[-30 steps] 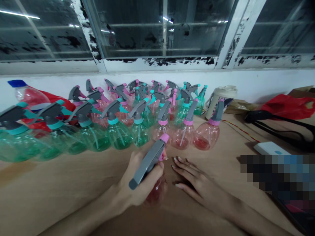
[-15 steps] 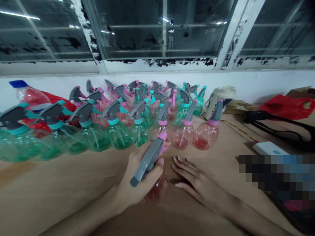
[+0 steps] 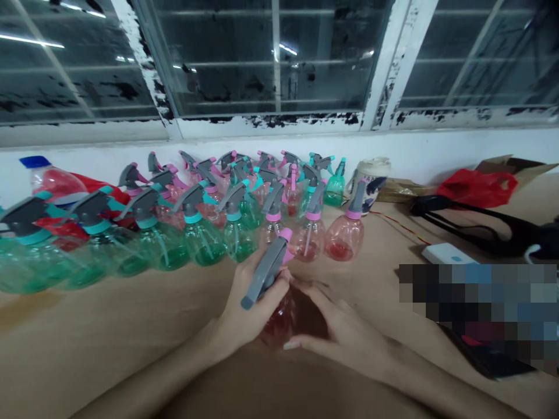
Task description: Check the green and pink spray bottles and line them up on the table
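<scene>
Dark windows [image 3: 271,64] rise behind a wooden tabletop [image 3: 131,326] in the head view. The left hand [image 3: 242,320] has its grip wrapped around a pink spray bottle [image 3: 278,321], the grey sprayer [image 3: 264,276] jutting above the fist and the reddish body below it. The right hand [image 3: 349,327] spreads thumb and fingers at the bottle's right side; whether they touch, I cannot tell. Other spray bottles [image 3: 205,241] stand in rows beyond.

Beyond the wood-toned surface [image 3: 122,326], a glass window [image 3: 227,58] with flaking white frames sits above a white wall [image 3: 419,150]. At right are a dark-patterned whitish cup [image 3: 371,174], a crumpled red plastic bag [image 3: 476,187], a black strap-like object [image 3: 430,204] and a small white rectangular box [image 3: 449,254].
</scene>
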Tool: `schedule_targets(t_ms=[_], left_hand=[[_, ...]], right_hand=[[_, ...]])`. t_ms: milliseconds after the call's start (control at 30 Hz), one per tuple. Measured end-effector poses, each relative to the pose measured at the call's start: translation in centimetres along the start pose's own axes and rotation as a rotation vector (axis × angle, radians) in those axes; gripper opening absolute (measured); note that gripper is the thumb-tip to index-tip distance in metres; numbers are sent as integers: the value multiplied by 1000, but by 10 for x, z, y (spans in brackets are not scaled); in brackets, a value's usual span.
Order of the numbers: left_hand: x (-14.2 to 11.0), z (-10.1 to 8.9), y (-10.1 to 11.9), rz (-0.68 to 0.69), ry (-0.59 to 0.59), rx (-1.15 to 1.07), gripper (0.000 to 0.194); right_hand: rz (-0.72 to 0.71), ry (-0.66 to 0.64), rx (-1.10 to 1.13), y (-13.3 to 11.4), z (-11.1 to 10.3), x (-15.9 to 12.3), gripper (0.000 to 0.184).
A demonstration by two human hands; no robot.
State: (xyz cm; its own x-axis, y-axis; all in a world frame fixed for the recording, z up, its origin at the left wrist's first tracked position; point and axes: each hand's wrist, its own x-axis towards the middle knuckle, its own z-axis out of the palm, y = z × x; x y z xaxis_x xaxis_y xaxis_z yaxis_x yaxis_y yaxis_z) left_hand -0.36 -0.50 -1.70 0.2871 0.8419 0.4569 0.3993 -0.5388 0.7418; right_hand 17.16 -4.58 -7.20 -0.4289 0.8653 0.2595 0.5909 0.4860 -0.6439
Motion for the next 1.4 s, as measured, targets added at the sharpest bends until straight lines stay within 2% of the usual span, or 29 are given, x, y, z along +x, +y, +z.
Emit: schedule_targets(t_ms=[133,333,433,533,600,667,867,967,1133,1400], left_hand=[[1,23,6,5,-2,-44,8],[2,53,27,29,-64,-102,18],[3,61,36,57,-154,-138,30],[5,65,39,34,-295,-125,54],[5,65,36,18,-362,-83,72],[3,65,29,18,-402,-46,79],[-15,56,-5,-48,-407,-1,58],[-26,48,-15,-88,-403,17,49],[-39,36,-22,-98,-402,71,46],[-39,25,-35,-115,-394,119,42]], right_hand=[[61,74,44,-8,2,-6,80],[73,224,4,0,0,-19,82],[75,219,1,3,-12,-28,72],[70,200,17,8,-31,-38,59],[109,197,11,16,-46,-43,55],[130,228,-23,30,-64,-47,55],[230,445,-179,83,-120,-42,57],[229,530,-233,109,-138,-29,60],[248,534,-237,140,-142,-7,60],[225,482,-207,153,-135,1,69]])
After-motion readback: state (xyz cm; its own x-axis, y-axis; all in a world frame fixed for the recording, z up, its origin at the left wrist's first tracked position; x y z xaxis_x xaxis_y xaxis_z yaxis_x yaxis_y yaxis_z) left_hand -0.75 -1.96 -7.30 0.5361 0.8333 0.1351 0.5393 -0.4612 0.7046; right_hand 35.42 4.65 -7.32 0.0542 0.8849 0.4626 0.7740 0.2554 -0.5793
